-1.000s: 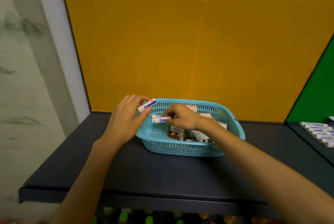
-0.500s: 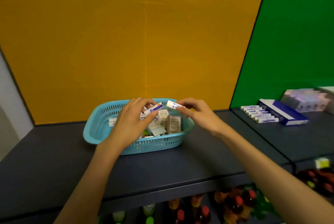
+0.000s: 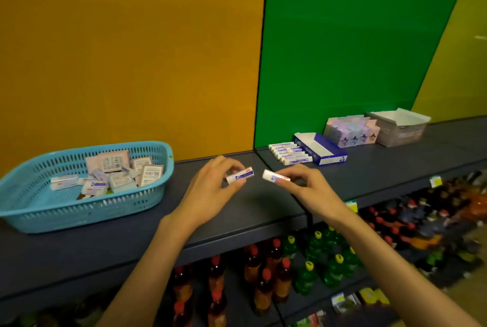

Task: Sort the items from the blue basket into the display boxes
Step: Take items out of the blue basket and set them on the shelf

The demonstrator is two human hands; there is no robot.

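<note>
Both hands have swung clear of the blue basket: left hand and right hand each pinch a white tube, display boxes just beyond the right.

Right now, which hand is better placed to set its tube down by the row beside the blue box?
Right, probably. The right hand holds its tube nearer the row of tubes and blue box; the left hand sits farther toward the basket.

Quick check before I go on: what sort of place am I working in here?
Most likely a shop aisle being stocked: rows of bottled drinks fill the lower shelf, price tags hang on the dark shelf edge, and open display boxes stand against coloured back panels.
</note>
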